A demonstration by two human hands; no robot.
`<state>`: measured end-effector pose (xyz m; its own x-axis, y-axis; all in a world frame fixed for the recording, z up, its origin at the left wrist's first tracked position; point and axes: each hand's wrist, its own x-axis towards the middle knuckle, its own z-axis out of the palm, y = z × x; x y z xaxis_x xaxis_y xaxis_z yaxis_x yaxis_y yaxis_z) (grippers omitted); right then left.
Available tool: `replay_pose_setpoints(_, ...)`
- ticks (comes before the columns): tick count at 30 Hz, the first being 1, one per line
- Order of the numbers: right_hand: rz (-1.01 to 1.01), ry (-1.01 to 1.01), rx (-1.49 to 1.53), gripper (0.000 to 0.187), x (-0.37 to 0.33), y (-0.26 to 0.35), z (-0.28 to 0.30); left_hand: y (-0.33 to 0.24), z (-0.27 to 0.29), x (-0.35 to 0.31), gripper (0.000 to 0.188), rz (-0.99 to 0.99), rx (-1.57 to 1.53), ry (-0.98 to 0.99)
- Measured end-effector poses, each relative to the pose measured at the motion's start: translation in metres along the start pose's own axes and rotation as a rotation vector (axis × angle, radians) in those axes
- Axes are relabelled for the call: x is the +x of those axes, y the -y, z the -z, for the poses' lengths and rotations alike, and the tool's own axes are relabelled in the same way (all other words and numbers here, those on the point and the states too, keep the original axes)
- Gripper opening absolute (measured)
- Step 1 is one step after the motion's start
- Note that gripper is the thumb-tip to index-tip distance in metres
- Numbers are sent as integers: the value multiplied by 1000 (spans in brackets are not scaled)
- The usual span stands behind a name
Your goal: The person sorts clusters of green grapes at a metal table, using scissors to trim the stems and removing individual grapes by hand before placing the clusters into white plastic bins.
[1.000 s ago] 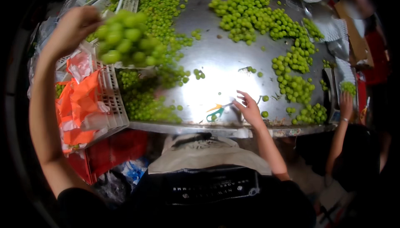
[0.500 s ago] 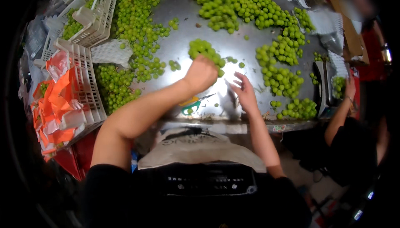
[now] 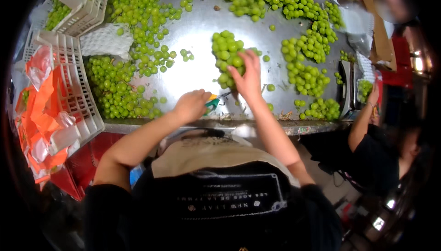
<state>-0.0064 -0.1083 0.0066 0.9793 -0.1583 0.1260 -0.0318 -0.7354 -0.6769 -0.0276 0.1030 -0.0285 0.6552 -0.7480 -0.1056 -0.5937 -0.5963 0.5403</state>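
A bunch of green grapes (image 3: 224,49) rests on the metal table in front of me. My right hand (image 3: 248,75) has its thumb and fingers around the bunch's right side. Closer to the table's front edge, my left hand (image 3: 193,105) is closed at the handles of small scissors (image 3: 212,104) with green and yellow grips. The blades point right, toward the lower end of the bunch; my fingers partly hide the handles.
Loose grapes (image 3: 138,17) cover the table's left side, beside white crates (image 3: 76,67) and orange paper (image 3: 43,108). More bunches (image 3: 308,79) line the right and far sides. At the right, a co-worker's hand (image 3: 374,94) is by grapes on a dark scale-like device (image 3: 350,88).
My left hand has left the bunch and come back to the scissors, which lay on the table. My right hand has moved forward onto the bunch. The whole view has shifted.
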Motion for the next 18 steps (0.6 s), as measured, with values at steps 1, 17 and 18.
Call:
replay_pose_setpoints(1, -17, -7, -17, 43, 3, -10, -5, 1, -5, 0, 27, -7, -20, -14)
replay_pose_setpoints(17, -215, -133, 22, 43, 35, -31, 8, 8, 19, 1, 45, 56, -227, 286)
replay_pose_setpoints(18, -180, -148, -10, 54, 31, -24, 0, 8, 15, 2, 44, 69, -220, 278)
